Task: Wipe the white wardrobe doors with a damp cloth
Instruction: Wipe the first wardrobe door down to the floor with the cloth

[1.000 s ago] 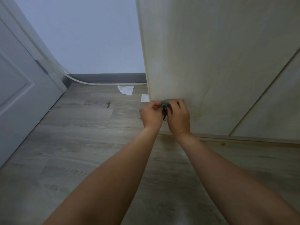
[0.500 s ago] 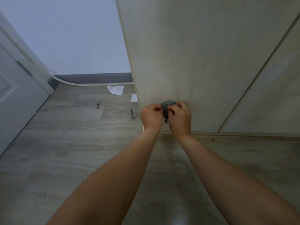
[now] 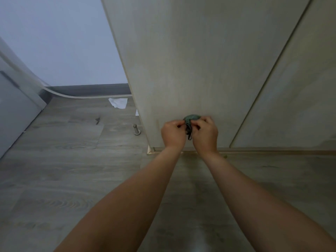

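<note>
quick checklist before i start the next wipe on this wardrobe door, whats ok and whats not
1. Cloth held: ok. The left hand and right hand both pinch the bunched green cloth.
2. Cloth spread flat for wiping: not ok, it is wadded.
3. Cloth touching the wardrobe door: cannot tell.
4. Cloth damp: cannot tell.
5. Floor by the door: not ok. White paper scrap and metal doorstop lie there.

Both hands (image 3: 189,132) together, grip seemingly pinched
</note>
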### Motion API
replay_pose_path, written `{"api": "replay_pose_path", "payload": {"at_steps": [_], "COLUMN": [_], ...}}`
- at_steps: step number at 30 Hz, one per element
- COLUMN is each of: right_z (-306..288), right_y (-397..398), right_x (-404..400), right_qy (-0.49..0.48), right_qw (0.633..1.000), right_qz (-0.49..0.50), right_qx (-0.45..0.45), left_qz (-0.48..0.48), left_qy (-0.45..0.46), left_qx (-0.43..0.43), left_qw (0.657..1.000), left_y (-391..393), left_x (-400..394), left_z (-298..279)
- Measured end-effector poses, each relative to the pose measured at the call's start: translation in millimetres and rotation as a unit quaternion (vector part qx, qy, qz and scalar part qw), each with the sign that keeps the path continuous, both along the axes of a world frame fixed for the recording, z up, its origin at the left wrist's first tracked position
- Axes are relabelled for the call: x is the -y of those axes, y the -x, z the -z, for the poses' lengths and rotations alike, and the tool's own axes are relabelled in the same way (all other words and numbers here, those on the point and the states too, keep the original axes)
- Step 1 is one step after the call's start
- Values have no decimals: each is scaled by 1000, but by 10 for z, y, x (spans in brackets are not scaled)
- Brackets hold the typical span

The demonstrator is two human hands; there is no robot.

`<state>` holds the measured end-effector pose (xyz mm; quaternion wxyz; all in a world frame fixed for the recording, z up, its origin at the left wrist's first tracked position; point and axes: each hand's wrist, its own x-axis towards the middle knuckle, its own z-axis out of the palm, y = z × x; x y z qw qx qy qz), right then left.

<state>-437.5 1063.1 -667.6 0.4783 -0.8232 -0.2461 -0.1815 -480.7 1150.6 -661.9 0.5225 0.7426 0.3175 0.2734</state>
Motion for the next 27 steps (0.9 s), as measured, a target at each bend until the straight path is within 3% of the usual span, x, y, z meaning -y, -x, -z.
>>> {"api": "replay_pose_path", "payload": {"at_steps": [2, 5, 8, 11, 14, 16, 21, 24, 27], "right_z": [-155, -673, -864, -466, 27, 81, -522, -631, -262], "right_y": [-9, -132, -279, -316, -318, -332, -508, -660, -694], "right_x": [61, 60, 87, 197, 416, 540, 619, 648, 750], "right_qy": [-11, -86, -104, -82, 0, 34, -52, -67, -46], "right_qw": [999, 986, 972, 984, 997, 997, 980, 967, 978], "right_qz": [1, 47, 62, 49, 21, 4, 35, 56, 51], "right_qx": [34, 136, 199, 153, 68, 65, 187, 239, 195], "left_qz": [6, -20, -42, -17, 34, 51, 13, -8, 15], "left_qy": [-21, -108, -106, -78, 48, 105, -95, -97, -86], "left_qx": [29, 160, 237, 176, 67, 42, 169, 235, 175], "left_qw": [999, 981, 965, 981, 996, 992, 981, 967, 981], "left_y": [-29, -135, -278, -309, -304, -301, -469, -598, -619], "left_x": [54, 213, 309, 358, 433, 488, 662, 742, 809], "left_z": [-131, -648, -810, -423, -47, 8, -508, -628, -288]}}
